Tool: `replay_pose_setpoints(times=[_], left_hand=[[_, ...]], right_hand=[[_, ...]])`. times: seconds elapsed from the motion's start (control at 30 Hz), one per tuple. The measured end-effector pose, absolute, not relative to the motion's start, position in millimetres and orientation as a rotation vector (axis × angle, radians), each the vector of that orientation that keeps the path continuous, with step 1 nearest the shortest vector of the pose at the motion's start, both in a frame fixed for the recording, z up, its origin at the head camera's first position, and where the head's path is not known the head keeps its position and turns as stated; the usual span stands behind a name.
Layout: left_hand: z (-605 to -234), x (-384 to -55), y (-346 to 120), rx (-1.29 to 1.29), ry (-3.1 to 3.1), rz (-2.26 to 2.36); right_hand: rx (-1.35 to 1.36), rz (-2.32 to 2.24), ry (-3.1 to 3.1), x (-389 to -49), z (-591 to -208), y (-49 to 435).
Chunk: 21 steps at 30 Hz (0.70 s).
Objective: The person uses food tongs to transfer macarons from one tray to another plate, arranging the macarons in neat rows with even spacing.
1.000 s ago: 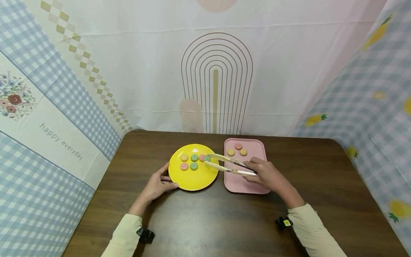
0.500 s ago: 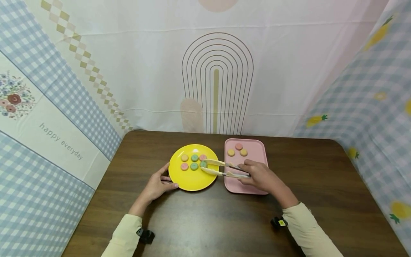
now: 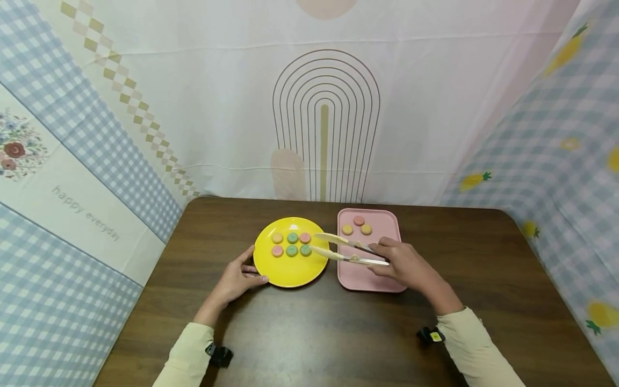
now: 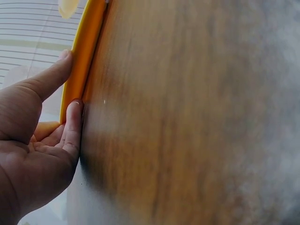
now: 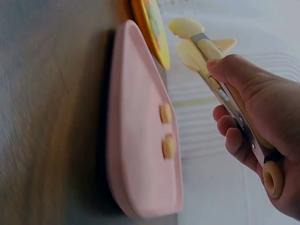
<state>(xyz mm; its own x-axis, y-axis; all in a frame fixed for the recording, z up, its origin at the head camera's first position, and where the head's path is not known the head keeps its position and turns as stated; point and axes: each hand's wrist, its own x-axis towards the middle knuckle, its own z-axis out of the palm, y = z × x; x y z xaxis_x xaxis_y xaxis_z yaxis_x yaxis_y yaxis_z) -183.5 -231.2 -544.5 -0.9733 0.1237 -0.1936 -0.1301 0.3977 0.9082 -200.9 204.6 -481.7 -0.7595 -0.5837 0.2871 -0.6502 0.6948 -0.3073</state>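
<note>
In the head view, my left hand (image 3: 237, 278) holds the rim of a round yellow plate (image 3: 290, 275). The left wrist view shows the thumb on the plate's edge and other fingers at its side, by the tabletop. Two rows of pink, green and yellow macarons lie on the plate, including a green macaron (image 3: 306, 250) at the lower right. With my right hand (image 3: 398, 263) I grip metal tongs (image 3: 355, 259) with cream-coloured tips. Those tips are spread apart over the plate's right side, with nothing between them. The right wrist view shows fingers and thumb around the tongs (image 5: 234, 105).
A pink rectangular tray (image 3: 350, 279) stands right of the plate, partly under the tongs and right hand. On it lie a pink macaron (image 3: 359, 220) and two yellow macarons (image 3: 366, 229) near the back. A patterned cloth hangs behind the brown wooden table (image 3: 290, 338).
The tongs lowered a green macaron onto the plate's front row and let it go. They then drew back to the right with their tips parted. My left hand stayed at the rim.
</note>
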Motion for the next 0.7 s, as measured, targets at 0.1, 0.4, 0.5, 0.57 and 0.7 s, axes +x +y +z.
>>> replay_pose_setpoints(times=[0.1,0.4,0.5,0.57,0.7], left_hand=[[-544.9,-183.6,-232.2,-0.001,2.428,1.606],[-545.9,-183.4,-233.9,-0.001,2.420,1.614],[-545.2,-183.1,-233.5,-0.002,2.418,1.618],[-545.0,-183.1,-233.1,0.003,2.419,1.617],[-545.0,-183.4,-232.2,0.004,2.416,1.619]], right_hand=[[0.976,0.603,-2.711,-202.3,-476.9,215.5],[0.960,0.532,-2.571,-210.2,-470.5,250.8],[0.980,0.501,-2.500,-214.7,-472.4,263.6],[0.984,0.487,-2.465,-216.7,-474.7,272.6],[0.976,0.484,-2.448,-216.7,-479.6,289.2]])
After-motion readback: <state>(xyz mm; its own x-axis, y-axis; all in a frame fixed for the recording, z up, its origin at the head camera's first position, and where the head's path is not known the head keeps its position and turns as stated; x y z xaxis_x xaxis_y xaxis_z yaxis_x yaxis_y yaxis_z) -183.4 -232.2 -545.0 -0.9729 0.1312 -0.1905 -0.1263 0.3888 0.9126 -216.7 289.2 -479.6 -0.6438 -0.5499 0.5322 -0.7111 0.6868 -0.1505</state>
